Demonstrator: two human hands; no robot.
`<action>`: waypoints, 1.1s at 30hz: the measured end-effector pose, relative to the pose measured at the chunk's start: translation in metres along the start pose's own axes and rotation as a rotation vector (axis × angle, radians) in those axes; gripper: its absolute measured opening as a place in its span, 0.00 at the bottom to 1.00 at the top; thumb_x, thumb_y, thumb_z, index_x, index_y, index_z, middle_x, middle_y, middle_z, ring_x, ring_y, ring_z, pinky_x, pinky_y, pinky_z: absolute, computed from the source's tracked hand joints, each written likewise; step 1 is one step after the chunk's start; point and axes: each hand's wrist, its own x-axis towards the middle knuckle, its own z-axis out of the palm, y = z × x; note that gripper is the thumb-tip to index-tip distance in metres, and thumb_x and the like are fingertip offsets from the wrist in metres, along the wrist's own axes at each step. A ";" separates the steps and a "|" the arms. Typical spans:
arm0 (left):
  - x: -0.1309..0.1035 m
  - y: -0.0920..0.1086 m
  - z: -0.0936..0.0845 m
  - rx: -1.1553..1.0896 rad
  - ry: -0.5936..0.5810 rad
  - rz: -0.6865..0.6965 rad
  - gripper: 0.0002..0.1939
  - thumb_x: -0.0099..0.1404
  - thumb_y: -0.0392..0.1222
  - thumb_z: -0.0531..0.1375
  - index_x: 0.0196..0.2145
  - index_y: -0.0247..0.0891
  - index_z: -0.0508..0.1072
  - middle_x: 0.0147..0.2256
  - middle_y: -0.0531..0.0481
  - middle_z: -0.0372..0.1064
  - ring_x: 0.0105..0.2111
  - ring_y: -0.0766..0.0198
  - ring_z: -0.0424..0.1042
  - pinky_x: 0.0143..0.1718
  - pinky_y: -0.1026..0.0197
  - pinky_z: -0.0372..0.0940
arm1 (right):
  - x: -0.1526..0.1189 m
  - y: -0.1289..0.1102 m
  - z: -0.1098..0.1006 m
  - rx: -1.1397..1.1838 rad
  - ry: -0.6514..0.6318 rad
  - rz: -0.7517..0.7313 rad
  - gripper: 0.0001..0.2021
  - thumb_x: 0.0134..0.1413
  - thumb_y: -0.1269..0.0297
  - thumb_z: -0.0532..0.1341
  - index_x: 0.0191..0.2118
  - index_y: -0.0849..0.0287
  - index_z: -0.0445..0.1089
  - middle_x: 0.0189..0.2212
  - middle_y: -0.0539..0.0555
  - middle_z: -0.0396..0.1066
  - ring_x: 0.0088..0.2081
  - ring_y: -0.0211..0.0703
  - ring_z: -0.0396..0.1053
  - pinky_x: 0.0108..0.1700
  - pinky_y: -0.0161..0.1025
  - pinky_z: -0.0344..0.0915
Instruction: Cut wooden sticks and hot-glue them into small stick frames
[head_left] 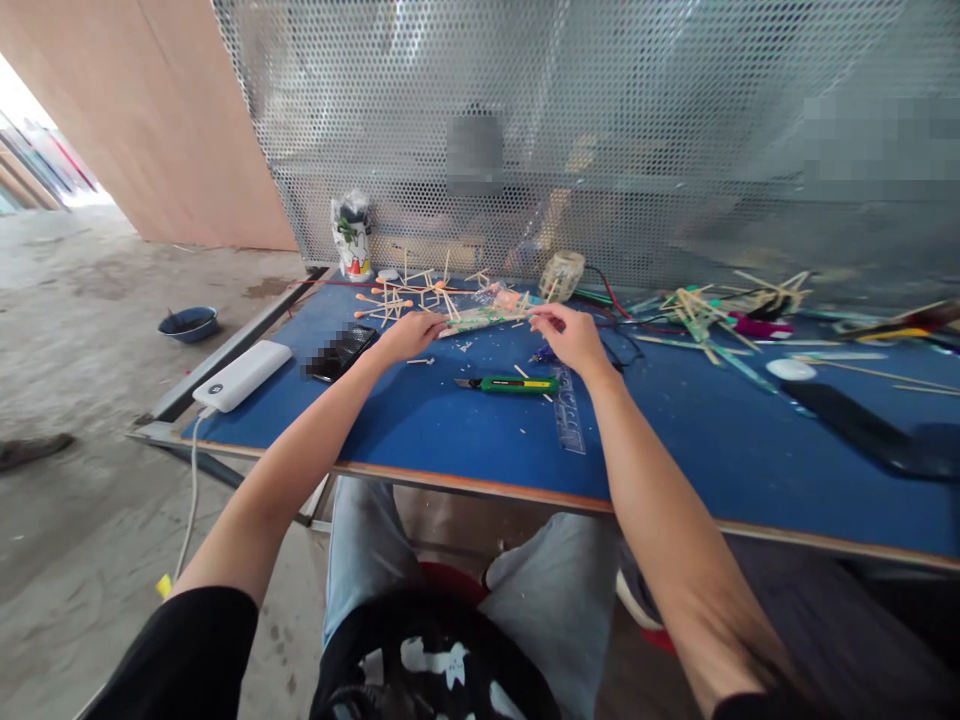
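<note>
My left hand [416, 335] reaches over the blue table, its fingers closed on the left end of a clear plastic bag of sticks [484, 319]. At the bag's right end, my right hand [568, 336] has its thumb and fingertips pinched together; what lies between them is too small to make out. Nearer to me lies a green utility knife [517, 385] with its blade pointing left. A clear plastic ruler [570, 415] sits under my right forearm. Behind my left hand stand joined wooden sticks with orange tips [390, 300]. Small white scraps are scattered below the bag.
Left of my arm are a white power bank [244, 376] with a cable and a black phone [341, 352]. A cup [352, 240] stands at the back left. Rightward lie stick bundles [697, 310], a white disc [791, 370] and a dark phone [862, 425]. Perforated metal sheet [637, 120] rises behind.
</note>
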 end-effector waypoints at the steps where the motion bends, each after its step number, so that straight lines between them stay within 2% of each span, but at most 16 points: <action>1: 0.000 -0.002 0.001 -0.008 0.000 0.008 0.19 0.80 0.44 0.48 0.49 0.41 0.79 0.40 0.45 0.80 0.41 0.59 0.75 0.49 0.59 0.66 | 0.000 0.001 0.000 0.013 0.010 0.004 0.22 0.67 0.47 0.62 0.52 0.59 0.82 0.38 0.60 0.85 0.38 0.54 0.82 0.47 0.49 0.77; 7: 0.002 -0.006 0.007 -0.034 0.025 0.058 0.17 0.80 0.43 0.49 0.43 0.41 0.77 0.35 0.47 0.77 0.37 0.60 0.73 0.44 0.58 0.64 | 0.000 0.005 0.004 0.054 0.048 0.025 0.23 0.63 0.40 0.64 0.43 0.57 0.83 0.30 0.58 0.82 0.27 0.50 0.76 0.36 0.47 0.74; 10: 0.002 -0.007 0.010 -0.052 0.032 0.086 0.16 0.80 0.43 0.49 0.39 0.41 0.75 0.34 0.47 0.76 0.35 0.60 0.72 0.42 0.58 0.63 | 0.001 0.004 0.006 0.071 0.059 0.021 0.24 0.64 0.39 0.64 0.44 0.57 0.83 0.30 0.57 0.82 0.24 0.47 0.72 0.32 0.46 0.71; 15: 0.002 -0.008 0.013 -0.077 0.026 0.112 0.18 0.80 0.43 0.50 0.32 0.41 0.70 0.31 0.48 0.75 0.32 0.61 0.70 0.40 0.58 0.62 | 0.000 0.002 0.010 0.099 0.060 0.010 0.22 0.64 0.42 0.65 0.46 0.56 0.83 0.31 0.57 0.82 0.26 0.47 0.74 0.33 0.45 0.73; 21: 0.002 -0.014 0.011 -0.099 0.038 0.090 0.18 0.79 0.44 0.53 0.32 0.40 0.74 0.32 0.47 0.77 0.33 0.62 0.72 0.41 0.59 0.63 | -0.001 0.004 0.010 0.099 0.072 0.004 0.17 0.63 0.47 0.66 0.42 0.56 0.83 0.30 0.57 0.82 0.28 0.49 0.77 0.36 0.45 0.75; 25: 0.002 -0.021 0.010 -0.104 0.122 0.000 0.17 0.79 0.46 0.54 0.36 0.39 0.79 0.34 0.46 0.81 0.34 0.62 0.74 0.40 0.59 0.63 | 0.000 0.011 0.006 0.088 0.101 0.007 0.15 0.64 0.50 0.65 0.40 0.56 0.82 0.30 0.56 0.82 0.29 0.48 0.77 0.38 0.45 0.74; 29: 0.001 -0.022 0.010 -0.116 0.165 -0.040 0.18 0.79 0.48 0.55 0.39 0.39 0.82 0.36 0.47 0.83 0.32 0.64 0.74 0.40 0.60 0.64 | 0.001 0.018 0.005 0.072 0.111 0.014 0.15 0.65 0.51 0.64 0.40 0.56 0.82 0.29 0.55 0.81 0.28 0.47 0.75 0.35 0.44 0.72; 33: -0.001 -0.018 0.010 -0.103 0.148 -0.003 0.20 0.79 0.50 0.56 0.35 0.39 0.82 0.32 0.48 0.82 0.29 0.65 0.72 0.39 0.59 0.64 | 0.001 0.022 0.008 0.064 0.101 0.030 0.15 0.65 0.52 0.63 0.38 0.56 0.82 0.28 0.55 0.81 0.23 0.43 0.69 0.31 0.43 0.67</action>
